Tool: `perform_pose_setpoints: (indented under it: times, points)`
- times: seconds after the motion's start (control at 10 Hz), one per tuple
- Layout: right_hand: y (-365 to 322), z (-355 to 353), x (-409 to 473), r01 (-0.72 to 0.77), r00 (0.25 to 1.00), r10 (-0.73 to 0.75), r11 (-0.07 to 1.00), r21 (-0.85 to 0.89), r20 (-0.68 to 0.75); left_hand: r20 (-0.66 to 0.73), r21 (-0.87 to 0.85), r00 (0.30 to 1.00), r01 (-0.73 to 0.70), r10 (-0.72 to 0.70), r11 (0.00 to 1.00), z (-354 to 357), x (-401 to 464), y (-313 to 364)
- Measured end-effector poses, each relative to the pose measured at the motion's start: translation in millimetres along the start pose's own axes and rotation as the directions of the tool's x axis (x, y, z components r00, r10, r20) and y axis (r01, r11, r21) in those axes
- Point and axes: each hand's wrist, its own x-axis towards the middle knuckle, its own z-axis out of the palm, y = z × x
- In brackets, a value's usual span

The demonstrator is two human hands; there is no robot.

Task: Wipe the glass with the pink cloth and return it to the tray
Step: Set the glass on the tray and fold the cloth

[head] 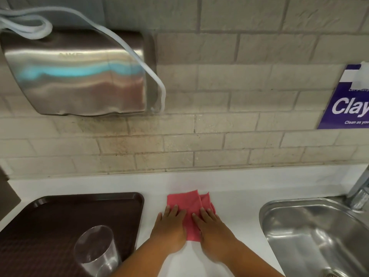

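Both hands lie flat, fingers spread, gripping nothing: left hand and right hand press the folded pink cloth onto the white counter. The clear drinking glass stands, seemingly upright, on the dark brown plastic tray

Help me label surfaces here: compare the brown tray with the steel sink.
The tray is dark brown, shallow and matte, left of the hands; the sink is shiny metal, deep, on the right. The tray holds a clear glass; nothing shows in the sink. Both sit at the white counter.
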Motion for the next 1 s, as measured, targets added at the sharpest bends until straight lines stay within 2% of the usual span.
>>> perform_pose_setpoints:
  times: [0.4,0.6,0.9,1.0]
  points:
    - [1,-8,6,-0.005,0.999,0.005,1.000,0.002,0.037,0.007,-0.064,1.000,0.019,-0.019,0.998,-2,4,-1]
    - [-3,-18,-8,-0.029,0.998,0.029,1.000,0.000,0.051,0.001,-0.159,1.000,0.024,-0.024,0.987,-7,-18,2]
    - [-21,-24,-55,-0.061,0.990,0.056,0.997,0.036,0.131,0.008,-0.164,0.997,0.072,-0.072,0.984,-9,-85,13]
    - [-29,-30,-71,-0.060,0.992,0.054,0.997,0.049,0.117,-0.005,-0.175,0.996,0.089,-0.092,0.981,-9,-101,16]
